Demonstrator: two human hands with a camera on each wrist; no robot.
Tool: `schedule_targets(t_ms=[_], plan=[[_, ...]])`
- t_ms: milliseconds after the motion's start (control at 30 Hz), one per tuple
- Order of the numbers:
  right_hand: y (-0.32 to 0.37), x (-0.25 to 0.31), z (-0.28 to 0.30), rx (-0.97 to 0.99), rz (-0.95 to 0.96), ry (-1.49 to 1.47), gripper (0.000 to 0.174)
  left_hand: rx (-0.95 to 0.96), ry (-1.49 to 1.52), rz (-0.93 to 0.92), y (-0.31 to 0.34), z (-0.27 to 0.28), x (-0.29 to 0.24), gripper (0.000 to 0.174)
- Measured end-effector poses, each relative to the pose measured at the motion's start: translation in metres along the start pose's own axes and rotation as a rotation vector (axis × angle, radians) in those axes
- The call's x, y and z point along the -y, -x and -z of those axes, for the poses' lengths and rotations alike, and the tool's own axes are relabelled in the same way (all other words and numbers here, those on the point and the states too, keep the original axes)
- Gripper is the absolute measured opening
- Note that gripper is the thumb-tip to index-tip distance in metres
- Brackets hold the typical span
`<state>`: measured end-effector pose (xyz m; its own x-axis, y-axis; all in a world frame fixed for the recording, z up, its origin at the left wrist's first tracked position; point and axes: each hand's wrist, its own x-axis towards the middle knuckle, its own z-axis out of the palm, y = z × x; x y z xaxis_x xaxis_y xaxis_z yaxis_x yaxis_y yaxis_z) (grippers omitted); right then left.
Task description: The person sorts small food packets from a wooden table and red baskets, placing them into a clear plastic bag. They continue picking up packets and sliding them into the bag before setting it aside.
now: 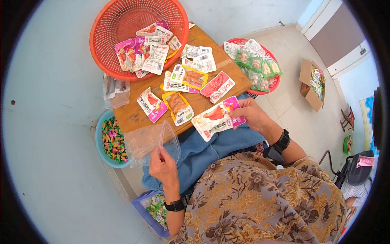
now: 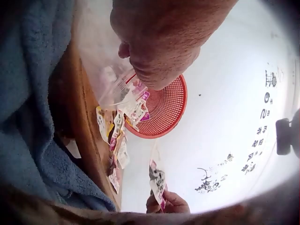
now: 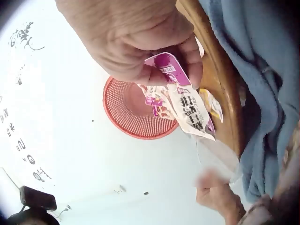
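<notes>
My left hand [image 1: 163, 166] pinches the edge of a clear plastic bag [image 1: 140, 140] at the table's front left corner. In my right hand [image 1: 254, 116] is a white and magenta snack packet [image 1: 215, 118], gripped at its magenta end between thumb and fingers. The packet hangs over the near table edge, to the right of the bag. In the right wrist view, the thumb and fingers close on the packet's purple end [image 3: 168, 65]. Several similar packets lie just beyond on the table, among them a pink-edged packet [image 1: 217, 86] and a yellow-framed one [image 1: 177, 107].
A red basket [image 1: 99, 40] holding packets stands at the table's [image 1: 231, 75] back left. Another red basket [image 1: 277, 83] with green packets is behind right. A blue basin [image 1: 100, 140] of wrapped sweets and a blue crate [image 1: 143, 207] sit left. A cardboard box [image 1: 310, 97] stands on the floor.
</notes>
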<state>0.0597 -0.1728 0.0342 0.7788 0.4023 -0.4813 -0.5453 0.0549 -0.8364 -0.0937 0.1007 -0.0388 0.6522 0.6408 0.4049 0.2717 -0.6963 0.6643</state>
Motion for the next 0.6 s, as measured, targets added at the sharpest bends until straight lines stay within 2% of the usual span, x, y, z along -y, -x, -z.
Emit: schedule_targets(t_ms=[133, 233, 267, 600], plan=[[-0.006, -0.024, -0.03, 0.06, -0.023, -0.085, 0.022, 0.019, 0.01, 0.013, -0.004, -0.001, -0.01, 0.007], [-0.005, -0.025, -0.052, 0.146, -0.076, -0.1, 0.022, -0.003, -0.014, -0.046, -0.005, 0.0, -0.013, 0.008], [-0.006, -0.029, -0.061, 0.105, -0.063, -0.132, 0.023, 0.008, -0.009, -0.044, -0.005, 0.0, -0.013, 0.008], [-0.021, -0.054, -0.107, 0.239, -0.155, -0.17, 0.034, 0.036, -0.015, -0.121, -0.006, -0.006, -0.015, 0.011]])
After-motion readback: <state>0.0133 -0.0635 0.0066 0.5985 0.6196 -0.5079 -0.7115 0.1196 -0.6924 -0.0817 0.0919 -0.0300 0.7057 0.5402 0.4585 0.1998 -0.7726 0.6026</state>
